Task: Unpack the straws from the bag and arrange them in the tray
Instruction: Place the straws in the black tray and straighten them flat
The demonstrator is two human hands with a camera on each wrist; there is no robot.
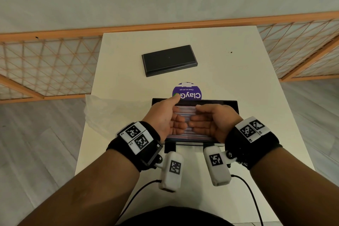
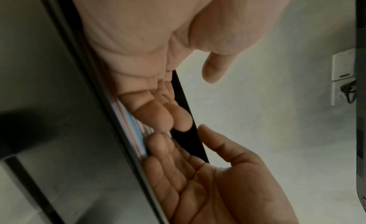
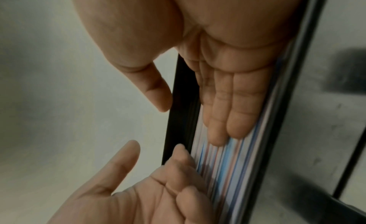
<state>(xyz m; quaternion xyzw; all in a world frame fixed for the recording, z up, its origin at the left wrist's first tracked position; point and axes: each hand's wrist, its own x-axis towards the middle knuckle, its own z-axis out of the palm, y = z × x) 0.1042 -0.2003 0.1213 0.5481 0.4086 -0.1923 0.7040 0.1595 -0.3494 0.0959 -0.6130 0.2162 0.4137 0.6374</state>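
Several thin straws (image 1: 185,113) with blue and red stripes lie side by side, running left to right, in a black tray (image 1: 229,103) on the white table. Both hands stand on edge over them, palms facing each other, fingers straight. My left hand (image 1: 174,115) touches the left half of the straws, thumb raised toward the far rim. My right hand (image 1: 200,118) touches the right half. In the right wrist view my right hand's fingers (image 3: 225,111) lie flat along the straws (image 3: 227,172). The left wrist view shows my left hand's fingers (image 2: 158,109) on the straws (image 2: 134,127).
A clear plastic bag (image 1: 97,113) lies crumpled at the table's left edge beside the tray. A purple round ClayGo sticker (image 1: 189,91) sits just behind the tray. Farther back lies a flat black rectangular lid (image 1: 168,60). A wooden lattice screen (image 1: 45,68) stands beyond the table.
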